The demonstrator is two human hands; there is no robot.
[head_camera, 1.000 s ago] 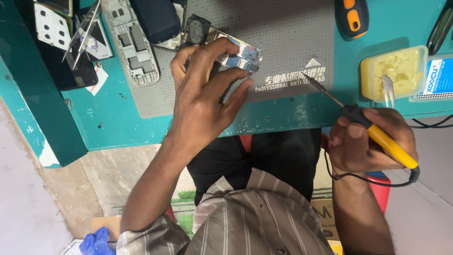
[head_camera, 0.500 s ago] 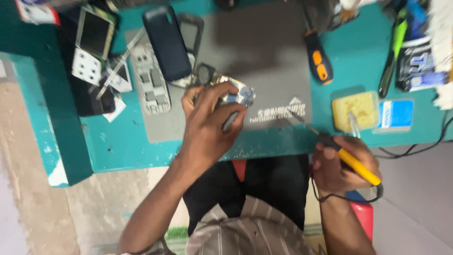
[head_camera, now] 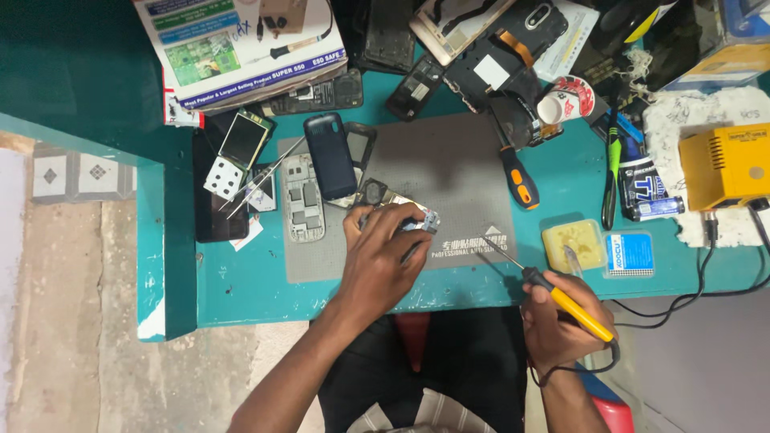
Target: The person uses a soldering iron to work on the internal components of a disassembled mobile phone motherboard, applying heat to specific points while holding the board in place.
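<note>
Left hand [head_camera: 383, 261] fingers clamped on small silvery phone circuit board [head_camera: 417, 222], steadying it over grey rubber work mat [head_camera: 449, 172]; right hand [head_camera: 557, 321] fingers wrapped around yellow-handled soldering iron [head_camera: 561, 298], tip angled boardward.

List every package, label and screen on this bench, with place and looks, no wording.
Cardboard box: top left, white with blue bands and a green picture.
Small phone screen: left of the grey mat, dark greenish rectangle.
Blue packet: right of the yellow sponge tray, square, white panel.
Paper cup: top centre-right, white and red.
</note>
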